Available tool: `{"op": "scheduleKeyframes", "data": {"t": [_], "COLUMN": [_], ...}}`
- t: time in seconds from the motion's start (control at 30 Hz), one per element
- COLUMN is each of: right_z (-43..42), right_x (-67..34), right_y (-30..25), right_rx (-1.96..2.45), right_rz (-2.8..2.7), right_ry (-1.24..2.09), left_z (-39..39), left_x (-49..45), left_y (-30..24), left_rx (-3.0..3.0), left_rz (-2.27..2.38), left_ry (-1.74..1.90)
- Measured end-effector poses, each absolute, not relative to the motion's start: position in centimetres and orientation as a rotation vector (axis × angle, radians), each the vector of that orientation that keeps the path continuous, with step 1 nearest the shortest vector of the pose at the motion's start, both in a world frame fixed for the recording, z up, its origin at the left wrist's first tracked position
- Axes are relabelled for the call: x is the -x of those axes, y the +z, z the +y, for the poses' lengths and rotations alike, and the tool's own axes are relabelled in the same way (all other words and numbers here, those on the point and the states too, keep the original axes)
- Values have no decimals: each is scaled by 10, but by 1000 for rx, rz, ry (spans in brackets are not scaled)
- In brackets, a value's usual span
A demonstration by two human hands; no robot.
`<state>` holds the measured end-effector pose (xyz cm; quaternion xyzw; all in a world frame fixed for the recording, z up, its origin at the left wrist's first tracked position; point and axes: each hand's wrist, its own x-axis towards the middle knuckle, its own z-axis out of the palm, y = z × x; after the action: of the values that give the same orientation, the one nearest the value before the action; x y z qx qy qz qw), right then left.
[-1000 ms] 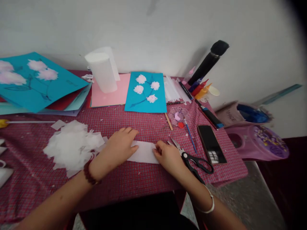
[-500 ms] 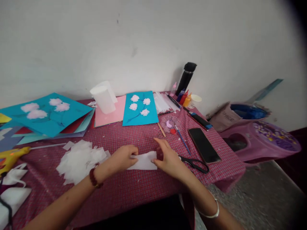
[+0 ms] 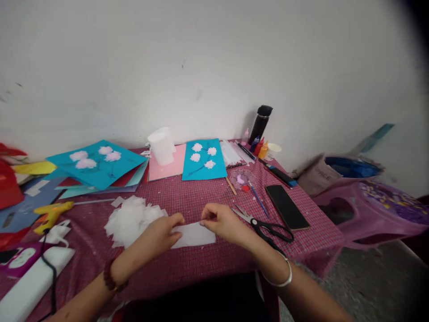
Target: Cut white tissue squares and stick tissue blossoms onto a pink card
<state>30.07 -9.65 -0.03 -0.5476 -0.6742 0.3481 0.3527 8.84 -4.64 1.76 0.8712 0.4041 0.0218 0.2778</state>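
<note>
A strip of thin white tissue paper (image 3: 196, 235) lies low over the checked tablecloth in front of me. My left hand (image 3: 166, 229) has the strip's left end between thumb and curled fingers. At its upper edge, my right hand (image 3: 223, 220) pinches with thumb and forefinger, and the right end shows below that hand. A fluffy heap of white tissue pieces (image 3: 130, 219) sits just beyond my left forearm. Black-handled scissors (image 3: 256, 222) rest, blades apart, to the right of my right hand, partly behind the wrist.
Blue cards with pink flowers (image 3: 204, 172) and a tissue roll (image 3: 161, 150) stand at the back. Right are a phone (image 3: 286, 206), paint palette (image 3: 241, 179), brush (image 3: 259, 200), paint bottles (image 3: 258, 146) and a black flask (image 3: 260, 125). Left are a yellow glue gun (image 3: 52, 214) and power strip (image 3: 36, 284).
The view has swung left, showing more of the table's left side. My right hand has gone from spread fingers at the strip's right end to a pinch at its upper edge.
</note>
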Motion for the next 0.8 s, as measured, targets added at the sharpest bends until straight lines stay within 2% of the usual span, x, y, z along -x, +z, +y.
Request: {"op": "scheduleKeyframes", "data": {"t": [0.17,0.3,0.47,0.57,0.8], "right_z": [-97,-93,-94,-99,-97], "right_x": [-291,-297,-311,-306,-281], "right_y": [20,28,6,-11,-21], "right_rx": [1313,1160,961,865,1129], "right_rz": [-1991,-1868,-1277,-1134,-1114], "right_ry": [919,1141,1412,1528,1245], "left_z": [-53,-55,-65,-72,-87], "left_x": [-94,-103,-115,-123,-128], "left_y": [15,9,5,-3,-27], "left_rx": [-2220,-1781,-998,-839,-1013], "left_rz": [859,770,960,997,1141], "left_ry": [-13,14,458,684,736]}}
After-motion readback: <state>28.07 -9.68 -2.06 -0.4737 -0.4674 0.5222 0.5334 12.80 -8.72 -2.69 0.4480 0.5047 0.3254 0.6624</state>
